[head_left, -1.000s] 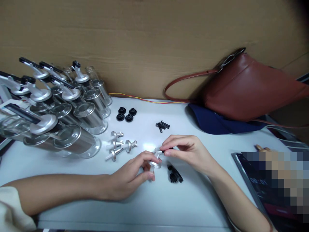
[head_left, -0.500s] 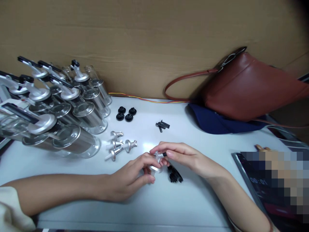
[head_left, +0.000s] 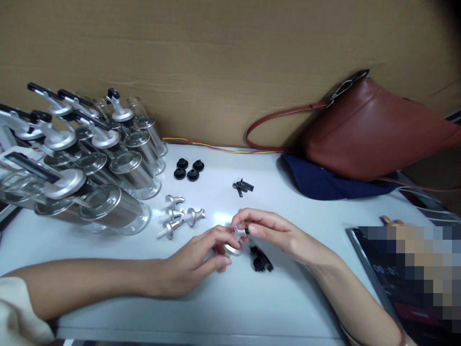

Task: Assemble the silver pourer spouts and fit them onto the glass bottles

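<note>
A silver bottle pourer (head_left: 232, 249) with a round collar is gripped between the thumb and fingers of my left hand (head_left: 201, 257). My right hand (head_left: 272, 230) closes from the other side, pinching a small black part (head_left: 247, 231) at the pourer's spout end. My fingers hide some of the pourer. Just below my right hand, a ribbed black stopper (head_left: 262, 259) lies on the table. To the left are several loose silver pourers (head_left: 194, 217) with pale tubes. Farther back lie several thin black levers (head_left: 243, 186) and several round black caps (head_left: 193, 174).
Glass-and-metal bottles (head_left: 113, 209) crowd the left, some topped with pourers. A brown bag (head_left: 363, 129) rests on a navy cap (head_left: 324, 182) at the back right. A dark tablet-like screen (head_left: 382, 276) lies at right, partly pixelated. A cardboard wall (head_left: 216, 72) stands behind.
My right fingertips have shifted slightly up and right around the spout end. The pourer has turned a little in my left hand, and both hands still hold on.
</note>
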A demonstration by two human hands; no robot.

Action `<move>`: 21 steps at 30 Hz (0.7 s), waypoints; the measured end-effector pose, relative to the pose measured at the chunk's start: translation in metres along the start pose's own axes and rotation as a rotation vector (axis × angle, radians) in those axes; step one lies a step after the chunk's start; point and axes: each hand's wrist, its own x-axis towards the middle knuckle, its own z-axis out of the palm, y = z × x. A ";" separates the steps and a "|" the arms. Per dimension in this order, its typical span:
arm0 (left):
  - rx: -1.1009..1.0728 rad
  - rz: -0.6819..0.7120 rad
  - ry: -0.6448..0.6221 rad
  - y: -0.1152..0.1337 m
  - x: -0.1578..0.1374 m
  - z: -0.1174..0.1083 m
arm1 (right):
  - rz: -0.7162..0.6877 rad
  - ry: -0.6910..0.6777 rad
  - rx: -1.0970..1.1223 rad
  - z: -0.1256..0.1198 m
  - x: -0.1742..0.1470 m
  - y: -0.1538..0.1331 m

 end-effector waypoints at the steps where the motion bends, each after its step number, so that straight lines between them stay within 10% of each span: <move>1: -0.015 -0.001 0.009 -0.001 0.000 0.000 | -0.014 0.043 -0.044 0.000 0.000 -0.001; 6: -0.096 -0.056 0.049 -0.003 -0.002 0.001 | -0.113 0.310 -0.600 -0.006 -0.004 -0.008; 10: -0.087 -0.081 0.085 -0.002 -0.001 0.002 | -0.136 0.223 -0.967 -0.017 -0.013 -0.011; 21: -0.090 -0.099 0.077 0.001 0.000 0.001 | 0.019 -0.026 -1.005 -0.018 -0.012 -0.002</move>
